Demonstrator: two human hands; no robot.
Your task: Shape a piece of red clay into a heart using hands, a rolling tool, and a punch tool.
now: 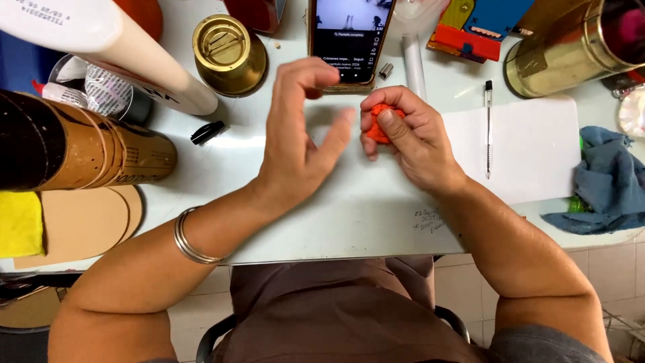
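The right hand is closed around the orange lump, which is held above the table at three o'clock from the open, empty left hand, fingertips nearly touching it.

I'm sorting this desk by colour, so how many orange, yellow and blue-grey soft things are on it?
Orange: 1, the lump in the right hand
Yellow: 1, the cloth
Blue-grey: 1, the rag
Total: 3

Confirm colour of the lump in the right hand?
Orange lump, gripped by the right hand; head view.
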